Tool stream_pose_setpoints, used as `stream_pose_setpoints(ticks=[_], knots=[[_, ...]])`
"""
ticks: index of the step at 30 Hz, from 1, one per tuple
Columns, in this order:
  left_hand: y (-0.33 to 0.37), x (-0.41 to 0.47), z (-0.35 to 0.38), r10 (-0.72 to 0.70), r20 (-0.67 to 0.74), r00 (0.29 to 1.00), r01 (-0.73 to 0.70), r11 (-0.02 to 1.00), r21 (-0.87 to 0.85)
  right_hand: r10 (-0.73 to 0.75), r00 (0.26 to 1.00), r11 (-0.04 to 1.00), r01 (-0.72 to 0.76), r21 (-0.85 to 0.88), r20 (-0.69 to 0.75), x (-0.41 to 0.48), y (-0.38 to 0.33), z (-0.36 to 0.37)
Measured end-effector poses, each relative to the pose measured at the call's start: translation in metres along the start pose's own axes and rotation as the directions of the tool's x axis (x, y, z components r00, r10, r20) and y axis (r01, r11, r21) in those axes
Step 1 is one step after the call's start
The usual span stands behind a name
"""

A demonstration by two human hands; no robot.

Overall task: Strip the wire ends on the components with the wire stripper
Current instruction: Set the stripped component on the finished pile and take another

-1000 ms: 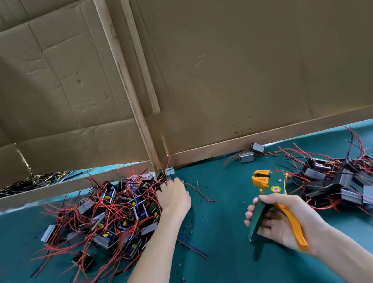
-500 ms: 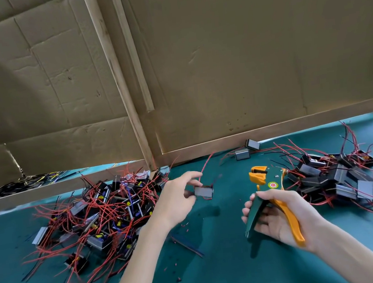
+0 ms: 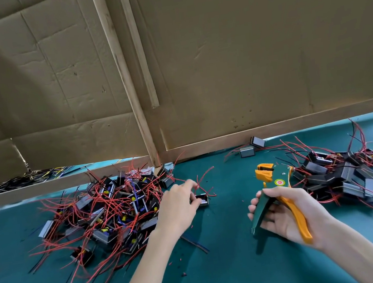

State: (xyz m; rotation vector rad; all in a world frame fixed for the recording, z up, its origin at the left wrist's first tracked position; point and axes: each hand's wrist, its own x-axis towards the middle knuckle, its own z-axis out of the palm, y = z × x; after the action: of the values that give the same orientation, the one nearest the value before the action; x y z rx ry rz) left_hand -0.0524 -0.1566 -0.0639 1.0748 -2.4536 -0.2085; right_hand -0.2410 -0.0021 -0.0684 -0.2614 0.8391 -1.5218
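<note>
- component: small black block with red leads, at the right edge of the left pile, low over the green mat; contact with the mat cannot be told
- left hand: thumb and forefinger pinching the block's body
- wire stripper: mid-table, orange head pointing up and away, handles spread
- right hand: fingers curled round both handles
- right pile: more components, just beside the stripper's head
- handling, judged: block light and rigid; leads thin, limp, prone to tangle; grip the body, steady each lead near its tip
</note>
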Motion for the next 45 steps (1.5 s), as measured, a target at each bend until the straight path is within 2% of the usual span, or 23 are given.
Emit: stream_pose_setpoints(ticks=[2,4,9,11,15,19,28,31,34,38,41,45], knots=[[0.0,-0.001,0.004,-0.074,-0.092,0.993,0.063,0.992,-0.108,0.0,1.0,1.0,0.0,-0.002,0.001,0.0,0.0,0.0],[-0.001,0.0,0.007,-0.112,-0.121,0.986,0.087,0.976,-0.199,0.0,1.0,1.0,0.0,-0.005,0.004,-0.001,0.0,0.0],[-0.002,0.0,0.016,0.014,0.014,1.0,-0.009,0.966,-0.259,0.0,1.0,1.0,0.0,-0.014,0.012,-0.002,0.001,0.001],[-0.003,-0.002,0.023,0.062,0.029,0.998,-0.054,0.975,-0.217,0.003,1.0,1.0,-0.002,-0.022,0.012,-0.002,0.001,0.002],[-0.007,-0.004,0.033,0.174,-0.055,0.983,-0.171,0.984,0.048,0.006,1.0,0.999,-0.005,-0.048,0.02,-0.003,0.002,0.004],[-0.002,-0.004,0.035,0.156,-0.118,0.981,-0.159,0.987,-0.02,0.007,1.0,0.997,-0.005,-0.075,0.022,-0.003,0.004,0.004],[-0.007,-0.004,0.038,0.075,-0.067,0.995,-0.088,0.971,-0.223,0.016,1.0,0.997,-0.015,-0.081,0.012,0.001,0.007,0.001],[-0.009,-0.003,0.038,0.145,-0.05,0.988,-0.152,0.969,-0.196,0.013,1.0,0.997,-0.011,-0.081,0.022,0.002,0.007,0.0],[-0.01,-0.002,0.04,0.259,0.04,0.965,-0.254,0.963,-0.094,0.022,0.999,0.995,-0.019,-0.096,0.023,0.004,0.009,-0.001],[-0.009,-0.002,0.038,0.254,0.054,0.966,-0.253,0.967,-0.033,0.032,0.999,0.991,-0.027,-0.129,0.038,0.006,0.009,-0.001],[0.001,-0.004,0.026,0.193,-0.034,0.981,-0.195,0.957,-0.215,0.024,0.997,0.989,-0.013,-0.149,0.072,0.005,0.01,0.0],[0.018,-0.001,0.002,0.075,-0.144,0.987,-0.144,0.817,-0.559,-0.005,0.992,0.981,0.03,-0.19,0.129,0.001,0.012,0.002]])
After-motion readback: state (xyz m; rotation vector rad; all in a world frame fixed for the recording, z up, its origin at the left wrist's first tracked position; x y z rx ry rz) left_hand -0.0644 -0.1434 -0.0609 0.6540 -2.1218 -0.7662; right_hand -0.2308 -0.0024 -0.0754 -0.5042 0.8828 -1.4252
